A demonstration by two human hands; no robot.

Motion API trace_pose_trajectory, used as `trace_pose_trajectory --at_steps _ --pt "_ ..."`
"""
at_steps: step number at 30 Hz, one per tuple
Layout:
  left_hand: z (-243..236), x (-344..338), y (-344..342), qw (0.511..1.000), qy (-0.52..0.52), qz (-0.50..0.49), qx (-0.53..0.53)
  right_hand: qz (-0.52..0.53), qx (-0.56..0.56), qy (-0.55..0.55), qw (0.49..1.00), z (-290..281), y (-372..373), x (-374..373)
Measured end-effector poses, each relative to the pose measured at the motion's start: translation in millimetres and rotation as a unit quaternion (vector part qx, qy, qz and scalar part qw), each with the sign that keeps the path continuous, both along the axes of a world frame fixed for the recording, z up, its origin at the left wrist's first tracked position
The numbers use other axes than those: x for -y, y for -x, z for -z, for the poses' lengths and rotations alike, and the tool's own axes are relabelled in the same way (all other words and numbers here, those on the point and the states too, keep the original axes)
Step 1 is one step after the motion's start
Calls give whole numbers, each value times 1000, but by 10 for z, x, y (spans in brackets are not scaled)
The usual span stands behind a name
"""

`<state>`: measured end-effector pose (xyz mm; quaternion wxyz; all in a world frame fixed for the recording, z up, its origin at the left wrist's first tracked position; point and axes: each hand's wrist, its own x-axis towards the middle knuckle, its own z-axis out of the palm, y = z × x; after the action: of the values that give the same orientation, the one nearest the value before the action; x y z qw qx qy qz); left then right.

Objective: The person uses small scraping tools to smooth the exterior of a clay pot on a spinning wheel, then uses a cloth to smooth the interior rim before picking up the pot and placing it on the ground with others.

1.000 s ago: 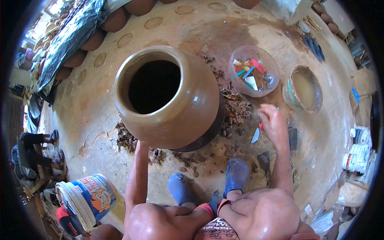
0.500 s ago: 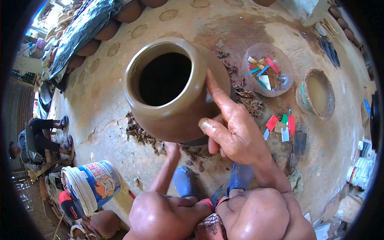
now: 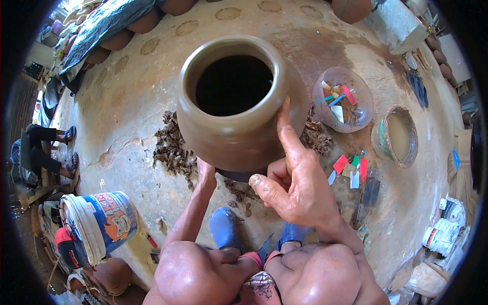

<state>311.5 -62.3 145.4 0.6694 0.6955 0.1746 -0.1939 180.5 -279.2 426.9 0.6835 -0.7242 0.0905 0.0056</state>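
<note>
A large round clay pot (image 3: pixel 231 134), brown and smooth with a wide thick rim, stands before me on a dark base that mostly hides beneath it. Its mouth faces up toward me, and the inside is dark. My right hand (image 3: pixel 301 185) is at the pot's right side. The index finger is stretched out against the wall just below the rim; the thumb stands apart and the other fingers are bent. Low on the left, my left hand (image 3: pixel 205 172) reaches to the pot's underside, where its fingers are hidden. Clay scraps (image 3: pixel 173 145) lie around the base.
Right of the pot stand a clear plastic tub (image 3: pixel 366 114) with small coloured pieces and a bucket of murky water (image 3: pixel 401 137). Coloured scrapers (image 3: pixel 351 170) lie nearby. A white-and-blue bucket (image 3: pixel 104 221) is at left, beyond it a seated person (image 3: pixel 43 147). Pots (image 3: pixel 145 23) line the back.
My view has shifted, so the pot appears farther right with its mouth more toward the middle. My right index finger stays on the pot's side; my left hand remains low beside the base.
</note>
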Motion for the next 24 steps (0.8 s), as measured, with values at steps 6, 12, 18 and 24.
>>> trace_pose_trajectory --at_steps 6,12,18,24 --pt "299 -149 8 996 -39 2 86 14 0 -6 1000 50 -33 -115" --pt "192 37 23 994 -55 1 90 22 18 52 998 98 11 -114" --pt "22 -31 -148 995 -59 18 76 52 42 223 973 10 87 106" --pt "393 -123 -1027 978 47 161 126 -24 201 530 823 -684 -524 866"
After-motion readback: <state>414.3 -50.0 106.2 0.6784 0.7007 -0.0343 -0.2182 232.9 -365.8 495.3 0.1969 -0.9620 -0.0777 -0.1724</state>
